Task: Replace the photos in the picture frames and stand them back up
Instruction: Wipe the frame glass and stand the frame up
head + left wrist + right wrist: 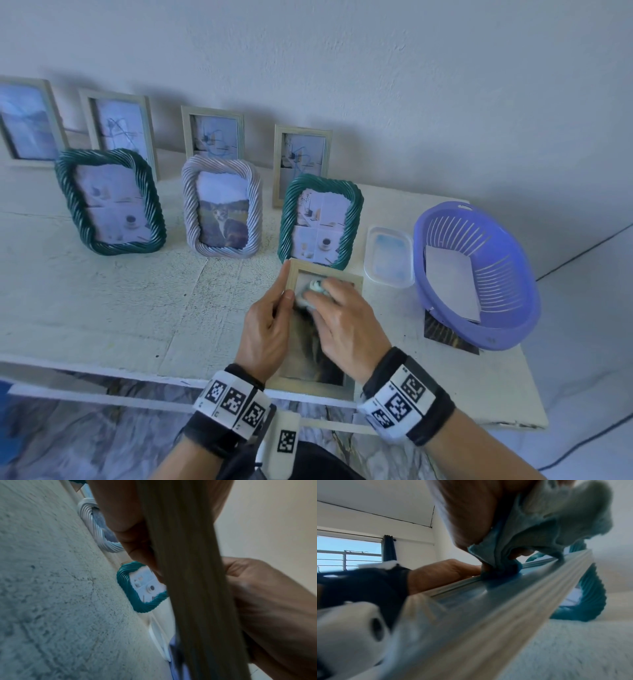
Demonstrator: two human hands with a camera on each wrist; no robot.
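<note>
From my head view the photo inside the pale wooden frame (356, 284) is mostly covered by both hands, and I can only make out dark, blurred patches of it. The frame lies face up on the bench (102, 291) at its near edge, just in front of the right-hand teal twisted frame (349, 219). My left hand (267, 329) grasps the frame's left rail, forefinger stretched along it. My right hand (346, 322) is clenched around a bunched blue cloth (313, 291) pressed on the glass. Only the right wrist view shows the cloth (539, 524) meeting the glass beside the frame's ribbed rail (488, 615); it is heavily blurred. The left wrist view shows the rail edge-on (193, 588), fingers (137, 545) curled round it. A clear tub (388, 257) and a purple basket (513, 284) sit to the right.
</note>
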